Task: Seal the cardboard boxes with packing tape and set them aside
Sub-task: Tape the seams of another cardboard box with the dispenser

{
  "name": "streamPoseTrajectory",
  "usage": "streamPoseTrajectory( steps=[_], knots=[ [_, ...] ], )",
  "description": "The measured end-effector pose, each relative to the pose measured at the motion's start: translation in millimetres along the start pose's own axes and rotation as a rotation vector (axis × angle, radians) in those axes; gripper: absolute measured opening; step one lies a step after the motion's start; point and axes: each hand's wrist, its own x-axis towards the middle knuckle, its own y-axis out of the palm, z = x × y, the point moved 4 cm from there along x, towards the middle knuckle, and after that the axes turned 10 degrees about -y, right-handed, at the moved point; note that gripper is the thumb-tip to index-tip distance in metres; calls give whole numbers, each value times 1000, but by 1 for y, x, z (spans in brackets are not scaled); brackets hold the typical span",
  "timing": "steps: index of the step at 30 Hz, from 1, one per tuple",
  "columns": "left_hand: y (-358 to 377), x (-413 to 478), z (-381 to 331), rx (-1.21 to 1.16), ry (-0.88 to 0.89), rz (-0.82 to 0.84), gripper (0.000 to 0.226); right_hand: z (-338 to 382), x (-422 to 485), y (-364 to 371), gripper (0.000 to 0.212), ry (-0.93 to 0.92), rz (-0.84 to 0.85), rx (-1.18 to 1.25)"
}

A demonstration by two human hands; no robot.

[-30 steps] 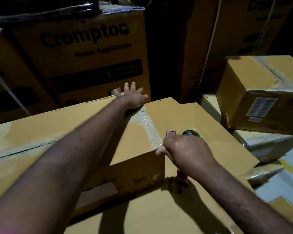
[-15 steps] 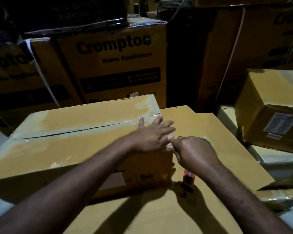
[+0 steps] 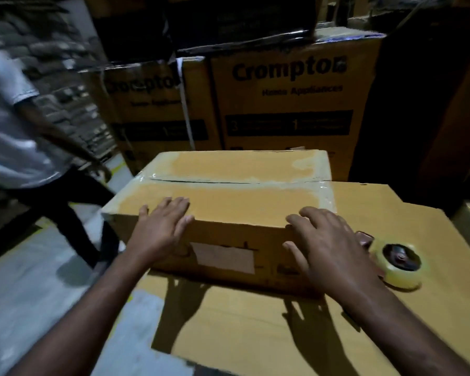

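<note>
Box [image 3: 228,202] lay on cardboard sheet [image 3: 255,335], seam taped | left hand [image 3: 160,229], right hand [image 3: 329,248]: fingers apart, resting on near top edge, gripping nothing | judged rigid, smooth-sided; grasp beneath both ends.

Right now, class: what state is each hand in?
Left hand: open, flat on the box.
Right hand: open, at the box's corner.

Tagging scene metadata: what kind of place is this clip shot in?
Probably a warehouse or stockroom. Stacked Crompton Home Appliances cartons fill the back, a taped cardboard box sits in front with a tape roll beside it, and the concrete floor is bare.
</note>
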Motion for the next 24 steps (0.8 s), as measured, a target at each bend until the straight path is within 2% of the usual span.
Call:
streamPoseTrajectory(
  steps=[3, 6, 8, 10, 12, 14, 16, 18, 20, 24],
  knots=[
    [0, 11, 47, -96, -106, -24, 73, 17, 11, 8, 44, -27, 16, 56],
    [-1, 23, 90, -201, -247, -120, 60, 22, 20, 15, 42, -4, 5, 68],
    [0, 33, 115, -250, -330, -194, 56, 17, 31, 18, 49, 50, -7, 97],
    [-1, 40, 133, -369, -391, -240, 59, 1, 41, 20, 59, 192, -22, 91],
    [3, 47, 146, -585, -476, -279, 47, -15, 47, 21, 64, 393, -46, -9],
    [8, 54, 154, -836, -555, -339, 36, -23, 51, 23, 68, 580, 27, -46],
    [15, 65, 159, -994, -628, -383, 27, -24, 56, 27, 71, 707, 128, 31],
    [22, 80, 168, -1053, -649, -406, 21, -19, 61, 26, 73, 734, 160, 111],
    [22, 97, 179, -1085, -670, -416, 21, -8, 63, 15, 73, 722, 101, 177],
    [6, 147, 189, -1103, -658, -444, 27, 19, 59, -9, 57, 706, -3, 249]
  ],
)
